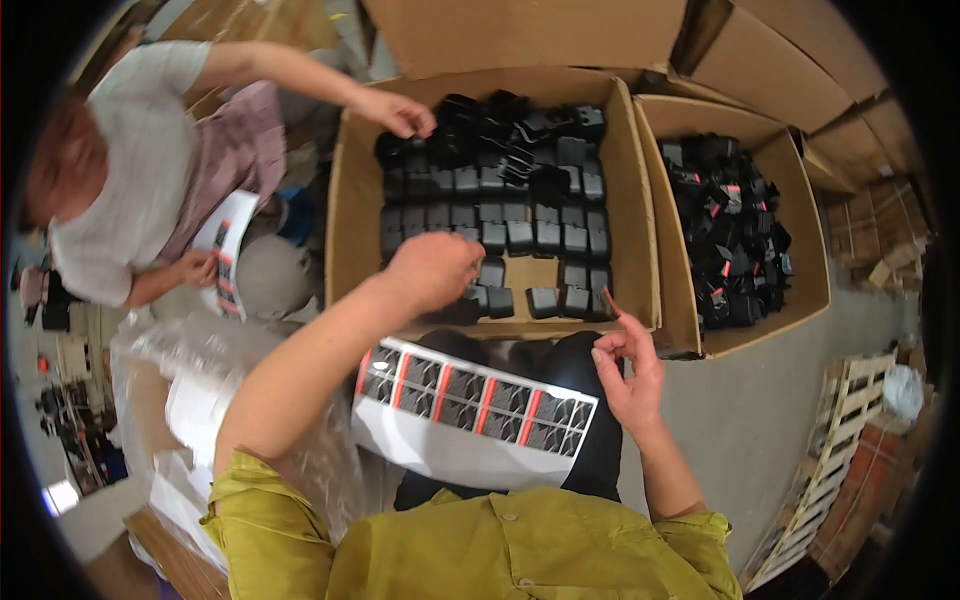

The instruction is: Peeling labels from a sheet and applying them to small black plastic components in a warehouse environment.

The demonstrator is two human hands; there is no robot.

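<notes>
My left hand (437,270) reaches over the large cardboard box (640,200), its fingers bent closed above the black plastic blocks (520,237). What its fingertips grip, if anything, is hidden. At the box's near right corner, my right hand (632,378) is raised with a thin red sticker strip (611,302) at its index fingertip; the thumb is apart from that fingertip. Across my lap lies a white sheet of stickers (440,440), printed in black and red. The blocks stand in rows, with a bare cardboard patch among the near ones.
To the left, a co-worker (150,170) holds a similar sticker sheet (232,250) and reaches one hand (398,112) over the box. A second carton (800,230) of loose black parts, some red-marked, stands right. A plastic-lined carton (150,400) sits left; a wooden pallet (835,440) is at far right.
</notes>
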